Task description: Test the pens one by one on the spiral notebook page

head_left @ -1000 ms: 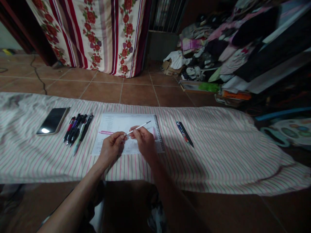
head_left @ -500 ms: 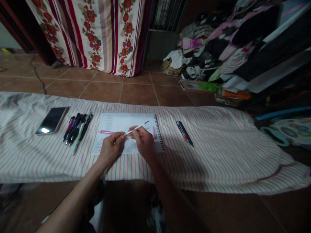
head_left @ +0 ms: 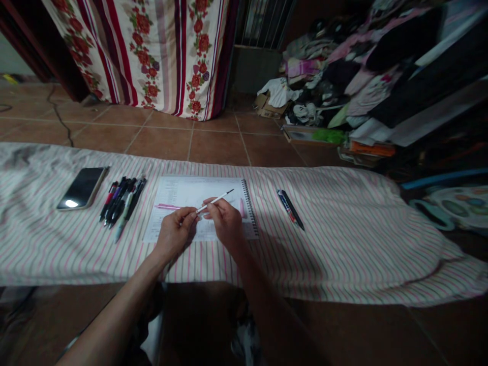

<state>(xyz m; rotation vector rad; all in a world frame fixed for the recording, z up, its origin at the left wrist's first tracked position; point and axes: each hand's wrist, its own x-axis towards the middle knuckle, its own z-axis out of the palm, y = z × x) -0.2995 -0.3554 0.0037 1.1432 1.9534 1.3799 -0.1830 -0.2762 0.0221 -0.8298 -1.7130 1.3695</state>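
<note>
Both my hands hover over a spiral notebook (head_left: 190, 190) lying on a striped cloth (head_left: 343, 244). My left hand (head_left: 173, 234) pinches the near end of a thin white pen refill (head_left: 217, 200). My right hand (head_left: 224, 221) pinches the same refill further along; its dark tip points up and to the right. A pink pen part (head_left: 165, 207) lies on the page left of my hands, and another pink piece (head_left: 241, 207) lies on the page to the right.
A row of several pens (head_left: 122, 201) and a phone (head_left: 82, 188) lie on the cloth to the left. Two pens (head_left: 290, 208) lie to the right. Beyond are tiled floor, a floral curtain (head_left: 160, 51) and a heap of clothes (head_left: 343, 76).
Almost nothing differs: both hands keep their pinch on the refill over the notebook, and the view shifts slightly.
</note>
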